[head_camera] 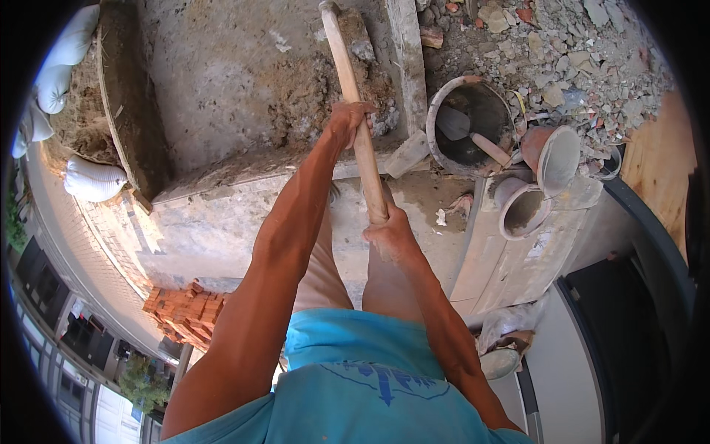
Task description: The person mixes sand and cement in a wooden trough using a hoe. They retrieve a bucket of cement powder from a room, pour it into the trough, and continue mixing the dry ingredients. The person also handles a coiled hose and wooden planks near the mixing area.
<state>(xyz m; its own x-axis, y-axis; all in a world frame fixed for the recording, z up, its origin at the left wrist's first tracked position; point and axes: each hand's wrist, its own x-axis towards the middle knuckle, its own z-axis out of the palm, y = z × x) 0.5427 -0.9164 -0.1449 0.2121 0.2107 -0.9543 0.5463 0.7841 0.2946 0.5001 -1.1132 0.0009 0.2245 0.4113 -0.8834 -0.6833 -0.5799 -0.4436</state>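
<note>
Both of my hands grip the thick wooden handle [360,147] of a long tool, probably a mixing hoe. My left hand [350,119] is wrapped around it farther out, and my right hand [390,233] holds its near end, close to my legs. Behind the handle's far end lies a mortar-caked, blade-like piece [358,39]; how it joins the handle is unclear. Under the handle is a rough heap of damp sand or mortar [302,100], inside a shallow wood-edged mixing trough [216,72].
Right of the trough stands a round mortar bucket [438,152] with a trowel [454,123] inside. Two smaller buckets [559,161] [521,213] lie tipped nearby. Rubble [571,61] covers the upper right. White sacks [94,178] and stacked red bricks [186,308] are at left.
</note>
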